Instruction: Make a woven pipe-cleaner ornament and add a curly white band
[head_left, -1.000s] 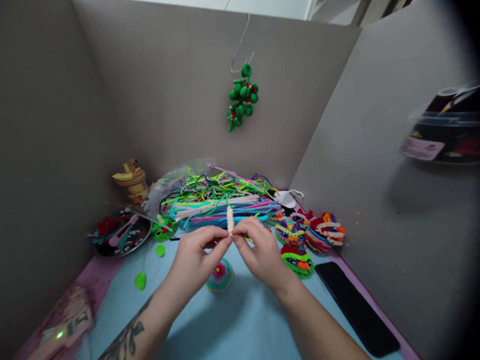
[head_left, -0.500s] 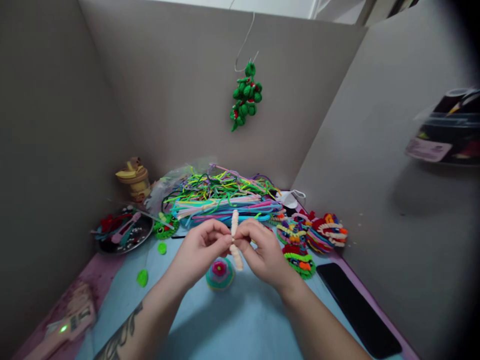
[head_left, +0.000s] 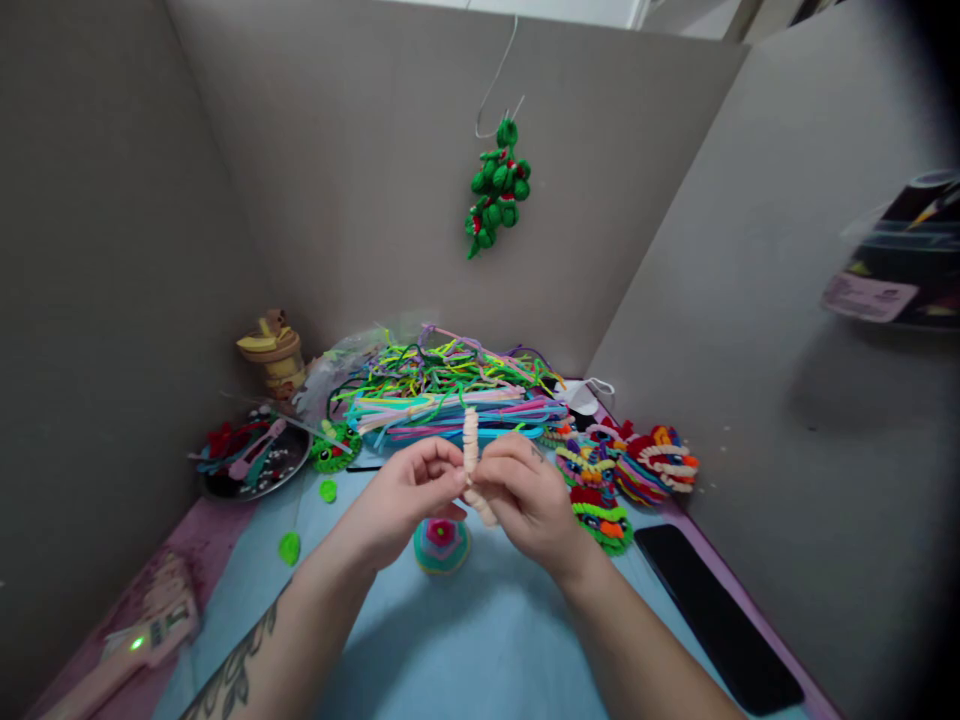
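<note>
Between my two hands is a cream coiled pipe cleaner (head_left: 471,440), its upper half standing upright and its lower half slanting down to the right. My left hand (head_left: 416,495) pinches it near the middle between thumb and fingertips. From the other side my right hand (head_left: 525,500) grips it at the same spot, fingers curled, partly covering the lower half. Just below my left fingers, a round teal piece with a pink centre (head_left: 442,545) rests on the blue cloth (head_left: 450,650).
Pipe cleaners (head_left: 450,375) are heaped at the back. A metal bowl (head_left: 289,465) stands left, near a glue gun (head_left: 157,625) with a green light. Colourful pipe-cleaner pieces (head_left: 600,500) and a black phone (head_left: 716,620) lie right. A green ornament (head_left: 499,190) hangs on the wall.
The lower half of the cream pipe cleaner has tilted further right, and my right hand's fingers have curled more around it. The view has shifted slightly.
</note>
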